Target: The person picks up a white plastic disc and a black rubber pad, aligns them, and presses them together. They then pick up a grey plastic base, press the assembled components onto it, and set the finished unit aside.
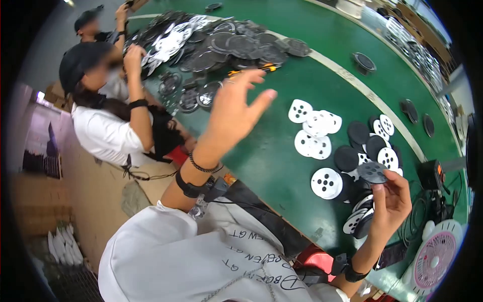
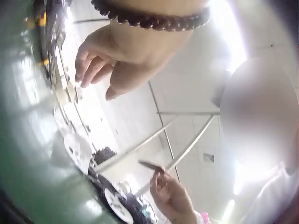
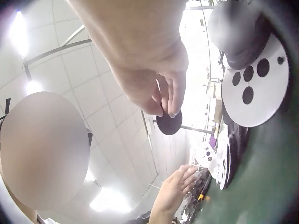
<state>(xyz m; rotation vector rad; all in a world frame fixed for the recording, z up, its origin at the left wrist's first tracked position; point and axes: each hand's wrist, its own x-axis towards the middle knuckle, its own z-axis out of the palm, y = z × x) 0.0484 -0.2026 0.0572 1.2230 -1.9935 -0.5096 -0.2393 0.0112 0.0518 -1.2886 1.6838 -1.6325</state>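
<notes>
The right hand [image 1: 391, 205] pinches a dark round disc [image 1: 372, 172] at its edge, above a pile of black and white discs [image 1: 347, 159]; in the right wrist view the same disc [image 3: 169, 123] hangs from the fingertips. Raised over the table with nothing in it, the left hand [image 1: 235, 108] has its fingers spread and slightly bent. Its nearest things are the orange-handled tool [image 1: 267, 67] and the dark disc heap. Between the hands lie white discs with black holes [image 1: 326, 183] and several overlapping white ones [image 1: 314, 143].
A large heap of dark and clear round parts [image 1: 241, 45] covers the table's far left. Two other people [image 1: 108, 110] sit along the left side. At the right are a pink-white fan [image 1: 435, 256], a black device [image 1: 431, 174] and cables. Single parts [image 1: 364, 62] lie farther back.
</notes>
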